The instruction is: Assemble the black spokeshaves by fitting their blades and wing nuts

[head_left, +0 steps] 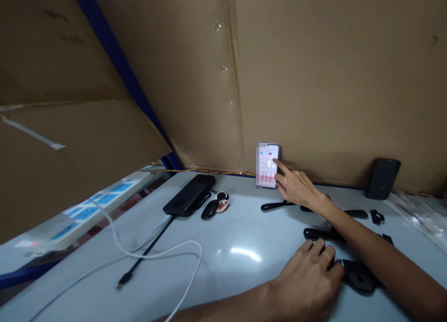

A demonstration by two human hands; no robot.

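A smartphone (268, 166) with a lit screen leans upright against the cardboard wall. My right hand (296, 184) reaches to it from the right, index finger stretched out on the screen. Another finger is close to the phone's right edge. Lower down, my left hand (309, 275) rests over the table with its fingers curled. Something small and shiny shows by its fingertips, mostly hidden, beside a black flat part (359, 278). Black handle-like pieces (324, 234) lie just beyond the left hand, partly covered by my right forearm.
A black power bank (190, 195) with a short cable lies at the left, beside a key fob (209, 210). White cables (157, 255) loop over the table. A power strip (101, 205) runs along the left edge. A dark phone (383, 178) and plastic bags (419, 215) are at the right.
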